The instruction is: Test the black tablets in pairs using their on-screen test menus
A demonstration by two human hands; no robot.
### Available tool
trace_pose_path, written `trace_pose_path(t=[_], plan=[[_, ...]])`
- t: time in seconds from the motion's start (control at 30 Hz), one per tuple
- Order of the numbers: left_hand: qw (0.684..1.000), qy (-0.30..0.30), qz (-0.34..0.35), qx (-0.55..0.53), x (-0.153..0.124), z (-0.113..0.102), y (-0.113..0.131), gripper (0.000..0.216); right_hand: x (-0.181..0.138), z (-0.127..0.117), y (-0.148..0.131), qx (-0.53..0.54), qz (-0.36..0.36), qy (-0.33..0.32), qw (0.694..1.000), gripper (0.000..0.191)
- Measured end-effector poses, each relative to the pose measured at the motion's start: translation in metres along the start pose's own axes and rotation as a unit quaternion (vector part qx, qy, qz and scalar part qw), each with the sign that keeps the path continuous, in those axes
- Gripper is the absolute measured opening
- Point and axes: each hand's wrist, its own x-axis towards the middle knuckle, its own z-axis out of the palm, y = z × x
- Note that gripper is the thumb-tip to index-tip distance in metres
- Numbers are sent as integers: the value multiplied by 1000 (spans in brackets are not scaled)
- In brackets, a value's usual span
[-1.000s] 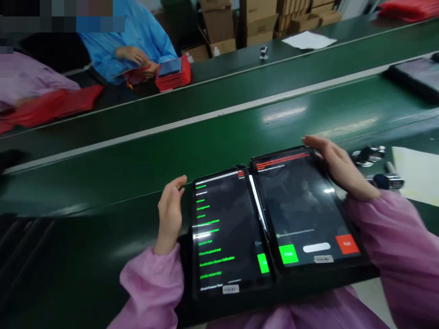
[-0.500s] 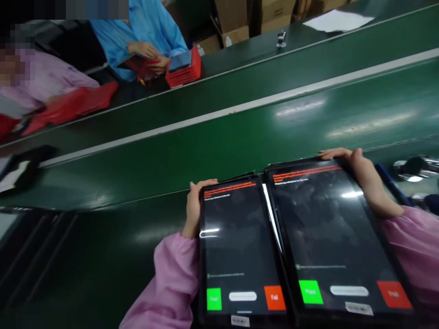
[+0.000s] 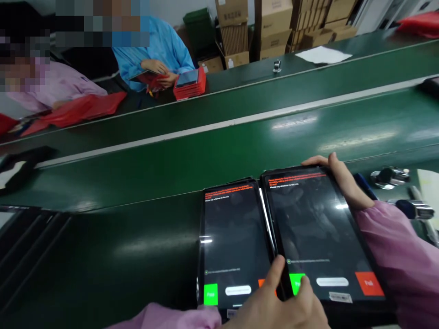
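Toward the lower middle of the frame, the left tablet (image 3: 233, 242) and the right tablet (image 3: 312, 228) make two, side by side, both lit. The left hand (image 3: 284, 306) reaches over their lower ends, thumb and finger spread, holding nothing (whether a fingertip meets the glass, I can't tell). The right hand (image 3: 350, 187) curls about the right tablet's upper right corner; how firmly, I can't tell. Two metal fittings (image 3: 393, 176) sit at the right edge. Upper left, two co-workers (image 3: 161, 45) work near one red stack (image 3: 190, 87). Upper middle, several cardboard boxes (image 3: 276, 20) hide their contents.
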Motion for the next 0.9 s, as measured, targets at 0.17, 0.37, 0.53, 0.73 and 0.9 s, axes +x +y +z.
trace_pose_path(t=[0.17, 0.37, 0.53, 0.73, 0.9], plan=[[993, -63, 96, 33, 37, 4, 1, 11, 4, 1, -7, -6, -16, -2, 1000, 92], [996, -16, 43, 82, 43, 4, 0, 25, 11, 1, -8, 34, 11, -25, 999, 93], [994, 18, -16, 103, 39, 16, 18, 27, 14, -3, -5, 40, 5, -30, 999, 92], [990, 65, -82, 96, -10, -8, 13, 34, 15, -2, -2, 37, 0, -36, 999, 90], [977, -18, -202, 61, -50, -11, 4, 31, 16, -7, -5, -31, -84, -1, 996, 89]])
